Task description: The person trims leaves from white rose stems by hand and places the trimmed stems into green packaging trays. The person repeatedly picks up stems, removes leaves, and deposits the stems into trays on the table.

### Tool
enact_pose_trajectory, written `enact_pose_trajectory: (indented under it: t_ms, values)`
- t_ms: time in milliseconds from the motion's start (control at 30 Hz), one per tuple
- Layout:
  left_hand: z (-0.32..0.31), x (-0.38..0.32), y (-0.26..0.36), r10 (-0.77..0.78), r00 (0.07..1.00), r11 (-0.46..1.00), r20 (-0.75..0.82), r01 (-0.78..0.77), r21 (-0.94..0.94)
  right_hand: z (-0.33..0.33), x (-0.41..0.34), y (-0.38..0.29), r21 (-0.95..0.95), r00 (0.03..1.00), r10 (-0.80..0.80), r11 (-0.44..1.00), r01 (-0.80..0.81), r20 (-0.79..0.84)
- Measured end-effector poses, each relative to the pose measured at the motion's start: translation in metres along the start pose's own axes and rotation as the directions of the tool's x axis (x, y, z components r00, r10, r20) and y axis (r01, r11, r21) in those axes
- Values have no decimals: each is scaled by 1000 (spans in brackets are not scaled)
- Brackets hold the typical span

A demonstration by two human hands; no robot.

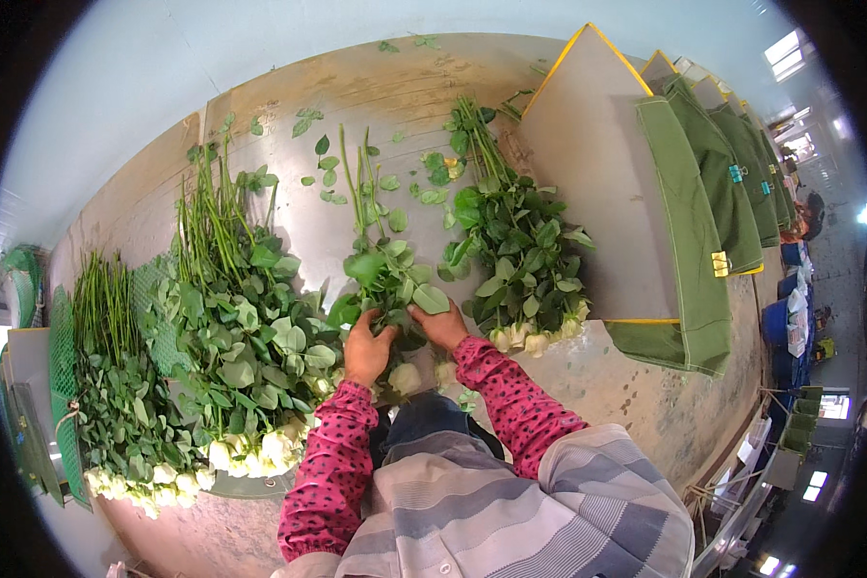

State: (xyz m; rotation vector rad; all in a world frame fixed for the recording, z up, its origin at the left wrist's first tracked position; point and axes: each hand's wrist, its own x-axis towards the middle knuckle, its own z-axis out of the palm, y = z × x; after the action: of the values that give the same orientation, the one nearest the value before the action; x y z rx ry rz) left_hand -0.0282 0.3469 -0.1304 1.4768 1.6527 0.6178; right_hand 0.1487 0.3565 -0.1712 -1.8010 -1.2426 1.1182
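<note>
Before me, a few white roses [383, 271] lie with stems pointing away and blooms toward my body. My left hand [368, 348] grips these roses' stems and leaves from the left, just above the blooms. On their right side, my right hand [439, 324] has its thumb and fingers at a broad leaf; whether it pinches the leaf is unclear. To the left lies a large pile of white roses [249, 339], and farther left another bundle of white roses [126, 404] beside green netting [63, 383]. A smaller group of white roses [524, 260] lies to the right.
Loose leaves [307, 121] are scattered over the far part of the metal table [296, 195]. At the right stand grey panels [600, 195] with yellow edges and green cloth [693, 267], held by binder clips. Blue containers [774, 321] stand beyond the table.
</note>
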Motion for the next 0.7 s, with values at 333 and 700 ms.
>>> enact_pose_trajectory:
  t_ms: [333,700]
  values:
    - [-28,-5,-17,10,943,999,-332,4,42,-21,-3,-23,-394,962,-238,903,169,-131]
    - [-35,-7,-15,-64,997,974,-50,73,214,15,-27,-50,-126,968,-251,959,253,26]
